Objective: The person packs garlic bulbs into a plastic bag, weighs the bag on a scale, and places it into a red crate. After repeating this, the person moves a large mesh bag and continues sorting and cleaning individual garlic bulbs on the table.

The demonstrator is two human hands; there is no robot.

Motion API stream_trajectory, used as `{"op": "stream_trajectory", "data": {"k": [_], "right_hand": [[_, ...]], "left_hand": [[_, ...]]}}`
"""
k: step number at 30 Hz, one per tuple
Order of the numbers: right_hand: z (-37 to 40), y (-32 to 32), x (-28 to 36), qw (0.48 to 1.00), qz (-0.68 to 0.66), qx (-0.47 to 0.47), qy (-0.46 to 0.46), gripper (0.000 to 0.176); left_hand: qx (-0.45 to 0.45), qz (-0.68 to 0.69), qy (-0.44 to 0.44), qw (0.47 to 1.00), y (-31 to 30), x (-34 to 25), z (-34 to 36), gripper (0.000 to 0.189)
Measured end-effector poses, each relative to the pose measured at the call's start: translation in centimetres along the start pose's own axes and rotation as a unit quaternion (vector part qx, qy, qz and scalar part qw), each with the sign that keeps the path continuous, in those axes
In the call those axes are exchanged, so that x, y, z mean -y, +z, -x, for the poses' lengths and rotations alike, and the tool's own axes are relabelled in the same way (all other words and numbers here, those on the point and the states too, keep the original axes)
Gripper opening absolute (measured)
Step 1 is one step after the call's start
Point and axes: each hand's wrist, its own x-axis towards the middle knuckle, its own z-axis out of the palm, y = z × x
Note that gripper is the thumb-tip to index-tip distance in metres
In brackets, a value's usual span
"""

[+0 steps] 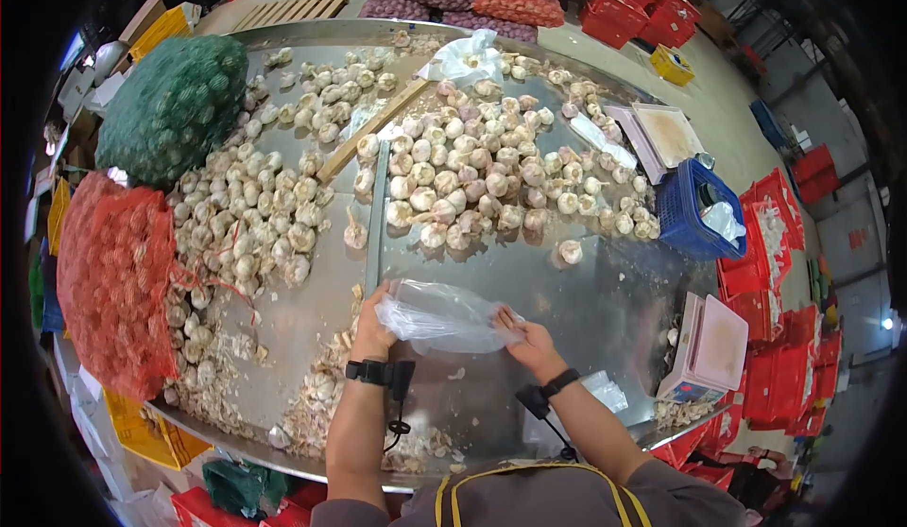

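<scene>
Head view, looking down on a round metal surface.

- Left hand: grip closed, fingers curled over the left end of a clear plastic bag. A black band sits on the wrist.
- Right hand: grip closed, fingertips pinching the bag's right edge. It wears a black wrist band too.
- The bag is stretched between the two hands, crumpled and see-through, at the near middle of the surface. Whether it rests on the metal or hangs just above it, I cannot tell. Nothing can be made out inside it.
- A big heap of garlic bulbs lies just beyond the hands at the far centre, well apart from the bag.
- A second garlic heap lies to the left, with a metal divider strip between the two heaps.
- Loose garlic skins lie at the near left edge, just beside the left forearm.
- A wooden slat lies at an angle among the far bulbs.
- A red mesh sack sits at the left rim, and a green mesh sack at the far left.
- On the right are a blue basket at the rim, a pink-topped scale nearer, and red crates past the edge.
- A white bag sits at the far side.
</scene>
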Motion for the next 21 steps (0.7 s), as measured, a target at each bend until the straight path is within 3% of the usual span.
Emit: {"op": "stream_trajectory", "data": {"k": [3, 6, 8, 11, 12, 14, 15, 16, 17, 18, 20, 21], "right_hand": [[-6.6, 3.2, 0.8, 0.995, 0.065, -0.037, -0.062, 0.045], [-12.7, 5.7, 3.6, 0.988, 0.089, -0.059, -0.112, 0.038], [-16.6, 6.4, 6.2, 0.92, 0.149, -0.15, -0.329, 0.033], [-17.7, 11.2, 10.2, 0.894, 0.181, -0.153, -0.379, 0.03], [-19.8, 9.9, 13.3, 0.92, 0.179, -0.109, -0.33, 0.033], [-17.3, 16.5, 13.2, 0.914, 0.242, -0.073, -0.317, 0.034], [-18.7, 16.7, 14.1, 0.915, 0.24, -0.077, -0.316, 0.034], [-19.9, 16.5, 15.0, 0.855, 0.376, -0.11, -0.34, 0.033], [-20.5, 16.1, 15.7, 0.775, 0.505, -0.14, -0.354, 0.032], [-20.6, 15.9, 15.9, 0.775, 0.504, -0.144, -0.353, 0.032], [-19.6, 17.0, 15.6, 0.746, 0.572, -0.115, -0.322, 0.028], [-18.1, 17.8, 14.9, 0.762, 0.548, -0.076, -0.337, 0.023]], "left_hand": [[0.01, -0.027, 0.048, 0.998, 2.1, -1.7, -4.8, 0.036], [0.061, -0.009, 0.102, 0.993, 8.3, -3.5, -8.7, 0.045], [0.064, -0.035, 0.091, 0.993, 10.4, -4.3, -12.4, 0.048], [0.079, -0.1, 0.053, 0.99, 12.6, -5.7, -18.0, 0.052], [0.091, -0.135, 0.023, 0.986, 13.2, -5.7, -19.7, 0.053], [0.092, -0.181, 0.008, 0.979, 16.0, -5.4, -20.4, 0.057], [0.055, -0.4, 0.087, 0.911, 16.7, -5.3, -21.5, 0.057], [0.019, -0.596, 0.158, 0.787, 17.8, -4.8, -21.8, 0.058], [-0.045, -0.63, 0.177, 0.755, 18.7, -3.7, -21.9, 0.046], [-0.045, -0.63, 0.172, 0.756, 18.5, -3.5, -22.6, 0.046], [0.071, -0.564, 0.153, 0.808, 18.0, -3.6, -23.4, 0.028], [0.065, -0.517, 0.209, 0.827, 17.6, -3.3, -22.4, 0.019]]}}
